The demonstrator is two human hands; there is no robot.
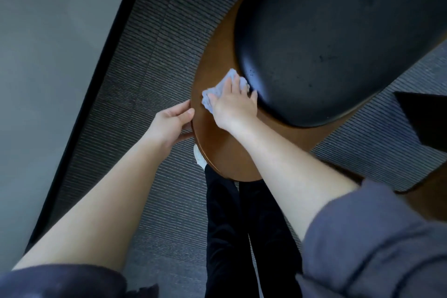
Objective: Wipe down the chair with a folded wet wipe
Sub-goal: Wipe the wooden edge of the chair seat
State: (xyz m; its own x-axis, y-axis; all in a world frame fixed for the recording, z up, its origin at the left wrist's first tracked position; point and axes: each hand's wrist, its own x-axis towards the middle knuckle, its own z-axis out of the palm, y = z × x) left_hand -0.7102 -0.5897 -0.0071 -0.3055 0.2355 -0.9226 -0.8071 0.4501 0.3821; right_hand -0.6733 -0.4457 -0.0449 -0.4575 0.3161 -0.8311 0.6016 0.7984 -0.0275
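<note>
**Right hand flat on the wipe, left hand on the chair rim**

The right hand [233,104] lies palm down on the pale blue wipe [215,94], fingers straight and spread, thumb out to the left. Its grip is apart: it presses the wipe flat and does not pinch it. The wipe is bunched and creased under the palm, showing past the thumb and beyond the fingertips. It sits on the brown wooden shell of the chair [217,143], just beside the edge of the black cushion [326,51], and the little finger reaches the cushion's rim.

The right forearm runs bare from the lower right up to the wrist, which is bent slightly back, and a grey-blue sleeve [375,237] is pushed up near the elbow.

The left hand [170,122] is clamped on the left rim of the wooden shell, thumb on top of the edge and fingers curled beneath it. Its bare forearm stretches straight from the lower left corner.

Below the chair's near edge stand two legs in black trousers [225,225], with a white shoe [198,156] showing beside the rim. Striped grey carpet [145,80] covers the floor, and a pale wall [48,43] with a dark base strip runs along the left.
</note>
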